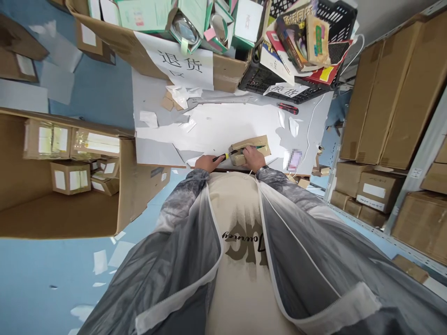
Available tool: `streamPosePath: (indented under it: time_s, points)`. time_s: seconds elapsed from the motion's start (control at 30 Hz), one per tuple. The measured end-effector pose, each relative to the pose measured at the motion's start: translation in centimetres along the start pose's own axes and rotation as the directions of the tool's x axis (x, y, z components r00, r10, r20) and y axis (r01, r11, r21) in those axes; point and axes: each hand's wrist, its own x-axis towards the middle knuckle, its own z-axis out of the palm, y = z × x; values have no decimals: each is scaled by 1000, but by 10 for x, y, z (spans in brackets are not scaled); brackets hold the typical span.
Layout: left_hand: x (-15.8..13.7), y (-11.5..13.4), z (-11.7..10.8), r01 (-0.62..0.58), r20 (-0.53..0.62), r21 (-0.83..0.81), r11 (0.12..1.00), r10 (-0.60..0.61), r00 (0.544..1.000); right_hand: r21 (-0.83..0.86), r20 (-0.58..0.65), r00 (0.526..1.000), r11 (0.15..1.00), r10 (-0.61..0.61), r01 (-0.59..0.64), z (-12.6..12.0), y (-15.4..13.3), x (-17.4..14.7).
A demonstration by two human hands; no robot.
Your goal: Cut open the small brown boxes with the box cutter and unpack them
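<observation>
At the table's near edge, my left hand [208,163] is closed around a black and yellow utility knife [226,155]. The knife's tip end reaches the left side of a small brown cardboard box [238,160]. My right hand [254,157] grips this box from the near side, its fingers bent over the middle. A raised flap [254,141] stands along the far side of the box. Something green shows inside, mostly hidden by my fingers.
On the white table [223,122] lie paper scraps, a red and black cutter [287,109] and a phone [294,160]. A carton of green boxes [143,16] and a black crate of books [253,74] stand behind. Left is a large open carton [136,195]; right, shelved boxes [400,102].
</observation>
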Motion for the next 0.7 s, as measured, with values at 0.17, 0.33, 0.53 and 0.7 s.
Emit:
streamPosePath:
  time_s: [0.17,0.33,0.53,0.7]
  points:
    - [7,6,3,6,25,-16,1000,-6,1000,29,-12,998,998,57,-57,-5,-6,2]
    - [11,-5,2,-3,24,-7,1000,3,1000,54,-14,996,995,89,-88,-13,-13,4]
    - [10,-16,10,-11,45,-313,950,26,999,42,-30,996,995,87,-86,-28,-21,9]
    - [-2,-20,24,158,166,-649,744,-63,984,23,-40,999,999,35,-34,-33,-28,13]
